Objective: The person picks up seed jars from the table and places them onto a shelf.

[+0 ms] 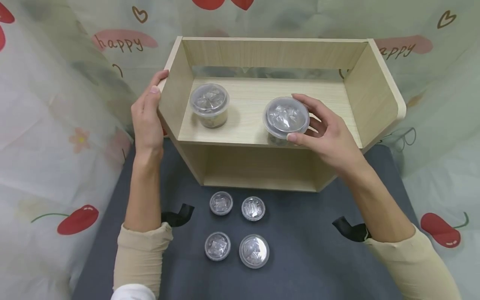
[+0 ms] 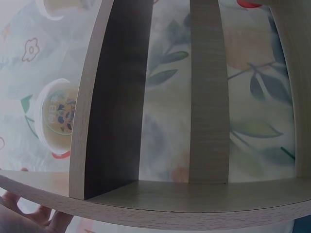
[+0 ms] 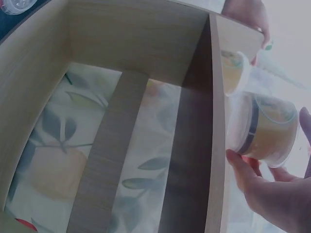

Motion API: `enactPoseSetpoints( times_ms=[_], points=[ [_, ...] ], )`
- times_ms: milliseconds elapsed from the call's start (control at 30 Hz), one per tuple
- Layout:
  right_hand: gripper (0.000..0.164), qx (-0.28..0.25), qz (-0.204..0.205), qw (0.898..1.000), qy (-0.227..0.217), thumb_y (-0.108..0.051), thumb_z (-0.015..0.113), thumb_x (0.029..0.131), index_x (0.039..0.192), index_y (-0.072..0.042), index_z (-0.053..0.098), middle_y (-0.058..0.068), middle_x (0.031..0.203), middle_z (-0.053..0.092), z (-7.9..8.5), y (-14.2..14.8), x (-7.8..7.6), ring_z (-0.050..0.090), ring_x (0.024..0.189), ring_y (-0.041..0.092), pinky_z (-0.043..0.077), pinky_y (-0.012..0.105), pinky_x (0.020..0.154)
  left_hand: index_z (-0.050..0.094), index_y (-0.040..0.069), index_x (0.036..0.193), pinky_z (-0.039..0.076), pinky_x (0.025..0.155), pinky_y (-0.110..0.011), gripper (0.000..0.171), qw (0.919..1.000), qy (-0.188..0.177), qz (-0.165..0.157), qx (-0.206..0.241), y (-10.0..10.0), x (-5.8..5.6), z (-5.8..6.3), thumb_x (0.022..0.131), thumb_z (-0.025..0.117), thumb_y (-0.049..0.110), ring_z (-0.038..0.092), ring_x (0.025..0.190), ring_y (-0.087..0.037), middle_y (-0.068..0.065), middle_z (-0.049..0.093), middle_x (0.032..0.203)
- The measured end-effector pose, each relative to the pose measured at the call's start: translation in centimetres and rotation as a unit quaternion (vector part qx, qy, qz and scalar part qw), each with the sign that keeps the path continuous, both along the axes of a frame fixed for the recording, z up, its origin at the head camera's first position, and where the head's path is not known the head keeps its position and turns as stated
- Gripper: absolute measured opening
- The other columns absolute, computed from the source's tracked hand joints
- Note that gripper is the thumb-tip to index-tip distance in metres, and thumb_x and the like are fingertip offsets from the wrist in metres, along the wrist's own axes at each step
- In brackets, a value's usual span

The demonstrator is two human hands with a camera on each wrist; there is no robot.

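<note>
My right hand [image 1: 325,131] holds a clear plastic tub with a translucent lid [image 1: 286,117] at the front edge of the upper shelf, thumb and fingers spread around its lid. The right wrist view shows this tub [image 3: 276,128] from the side, with pale contents and a dark band. On the left, my left hand [image 1: 147,112] grips the side panel of a light wooden two-tier rack [image 1: 240,162]. Its fingers [image 2: 41,213] show under the panel edge in the left wrist view. A second lidded tub [image 1: 210,104] stands upright on the upper shelf near that panel.
Several smaller lidded tubs, including one at the front right [image 1: 254,251], stand on the dark tabletop [image 1: 300,246] before the rack. A printed cloth [image 1: 48,166] hangs behind and at both sides. Black straps [image 1: 350,229] stick out beside the forearms.
</note>
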State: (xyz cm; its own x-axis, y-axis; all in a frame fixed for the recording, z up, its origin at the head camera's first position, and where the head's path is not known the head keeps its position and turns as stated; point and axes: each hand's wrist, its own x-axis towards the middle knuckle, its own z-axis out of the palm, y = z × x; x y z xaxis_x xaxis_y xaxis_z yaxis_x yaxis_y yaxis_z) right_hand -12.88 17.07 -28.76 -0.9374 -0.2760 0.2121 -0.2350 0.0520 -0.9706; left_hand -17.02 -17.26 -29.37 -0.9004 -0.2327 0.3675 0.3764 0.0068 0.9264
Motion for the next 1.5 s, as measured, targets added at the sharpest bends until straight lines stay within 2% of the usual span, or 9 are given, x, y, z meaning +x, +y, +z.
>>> enactPoseSetpoints(
  times_ms=[200, 300, 433, 733, 833, 967, 1233, 1400, 1500],
  points=[
    [0.072, -0.002, -0.013, 1.000, -0.007, 0.002, 0.076, 0.085, 0.149, -0.017, 0.047, 0.008, 0.145, 0.046, 0.3, -0.6, -1.3, 0.051, 0.129, 0.025, 0.048, 0.021, 0.095, 0.069, 0.021, 0.128, 0.044, 0.064, -0.026, 0.036, 0.9998, -0.001, 0.013, -0.013, -0.2, 0.0, 0.2, 0.104, 0.043, 0.024, 0.058, 0.076, -0.017, -0.007, 0.068, 0.116],
    [0.074, -0.021, -0.017, 0.999, -0.022, 0.001, 0.077, 0.084, 0.149, -0.017, 0.047, 0.006, 0.149, 0.045, 0.4, -0.9, -1.8, 0.050, 0.131, 0.025, 0.048, 0.020, 0.095, 0.070, 0.023, 0.127, 0.041, 0.057, -0.026, 0.035, 0.9997, 0.000, 0.018, -0.019, -0.2, 0.1, 0.2, 0.104, 0.043, 0.025, 0.054, 0.067, -0.017, -0.012, 0.068, 0.104],
    [0.076, -0.040, -0.030, 0.998, -0.040, -0.001, 0.079, 0.082, 0.149, -0.017, 0.048, 0.004, 0.151, 0.045, 0.3, -1.1, -2.3, 0.052, 0.129, 0.025, 0.047, 0.019, 0.095, 0.070, 0.023, 0.127, 0.039, 0.052, -0.026, 0.036, 0.9996, 0.005, 0.015, -0.024, 0.0, 0.0, 0.1, 0.104, 0.043, 0.025, 0.052, 0.063, -0.017, -0.013, 0.067, 0.099],
    [0.072, -0.018, -0.065, 0.997, -0.031, -0.003, 0.081, 0.082, 0.146, -0.013, 0.051, 0.015, 0.142, 0.054, -0.2, -1.2, -3.8, 0.057, 0.122, 0.023, 0.047, 0.019, 0.094, 0.069, 0.021, 0.128, 0.043, 0.060, -0.027, 0.037, 0.9998, 0.000, 0.008, -0.018, 0.4, -0.3, 0.1, 0.103, 0.041, 0.023, 0.056, 0.072, -0.019, -0.013, 0.067, 0.105],
    [0.069, -0.015, -0.068, 0.997, -0.033, -0.003, 0.080, 0.082, 0.144, -0.012, 0.052, 0.017, 0.139, 0.056, -0.4, -1.4, -4.2, 0.058, 0.121, 0.024, 0.048, 0.021, 0.093, 0.069, 0.018, 0.128, 0.044, 0.066, -0.026, 0.037, 1.0000, 0.001, 0.006, -0.007, 0.3, -0.3, 0.1, 0.103, 0.041, 0.022, 0.058, 0.081, -0.019, -0.006, 0.069, 0.117],
    [0.067, -0.004, -0.068, 0.997, -0.036, -0.004, 0.080, 0.083, 0.144, -0.012, 0.052, 0.013, 0.138, 0.055, -0.8, -1.8, -4.5, 0.058, 0.122, 0.023, 0.048, 0.023, 0.095, 0.069, 0.019, 0.127, 0.043, 0.068, -0.026, 0.037, 0.9999, 0.001, 0.012, -0.011, 0.2, -0.2, 0.1, 0.103, 0.041, 0.022, 0.057, 0.085, -0.018, -0.004, 0.067, 0.123],
    [0.068, 0.004, -0.083, 0.996, -0.045, -0.007, 0.079, 0.084, 0.145, -0.011, 0.050, 0.010, 0.140, 0.054, -1.0, -2.0, -4.8, 0.056, 0.124, 0.023, 0.047, 0.025, 0.098, 0.070, 0.020, 0.127, 0.041, 0.058, -0.027, 0.036, 0.9999, 0.006, 0.008, -0.012, 0.1, -0.1, -0.1, 0.103, 0.042, 0.023, 0.054, 0.071, -0.017, -0.012, 0.068, 0.110],
    [0.065, -0.006, -0.084, 0.995, -0.043, -0.007, 0.079, 0.084, 0.143, -0.012, 0.051, 0.010, 0.141, 0.054, -1.2, -2.1, -4.9, 0.054, 0.126, 0.024, 0.047, 0.024, 0.098, 0.069, 0.019, 0.127, 0.042, 0.059, -0.027, 0.036, 0.9999, 0.008, 0.005, -0.006, 0.0, -0.1, -0.1, 0.104, 0.042, 0.023, 0.055, 0.072, -0.017, -0.010, 0.069, 0.114],
    [0.065, -0.013, -0.083, 0.996, -0.039, -0.007, 0.079, 0.084, 0.143, -0.011, 0.051, 0.011, 0.141, 0.053, -1.3, -2.2, -5.0, 0.054, 0.126, 0.024, 0.047, 0.023, 0.097, 0.069, 0.019, 0.127, 0.042, 0.055, -0.026, 0.036, 1.0000, 0.003, 0.006, -0.004, 0.0, -0.1, -0.1, 0.104, 0.042, 0.023, 0.055, 0.067, -0.017, -0.012, 0.069, 0.104]
  ],
)
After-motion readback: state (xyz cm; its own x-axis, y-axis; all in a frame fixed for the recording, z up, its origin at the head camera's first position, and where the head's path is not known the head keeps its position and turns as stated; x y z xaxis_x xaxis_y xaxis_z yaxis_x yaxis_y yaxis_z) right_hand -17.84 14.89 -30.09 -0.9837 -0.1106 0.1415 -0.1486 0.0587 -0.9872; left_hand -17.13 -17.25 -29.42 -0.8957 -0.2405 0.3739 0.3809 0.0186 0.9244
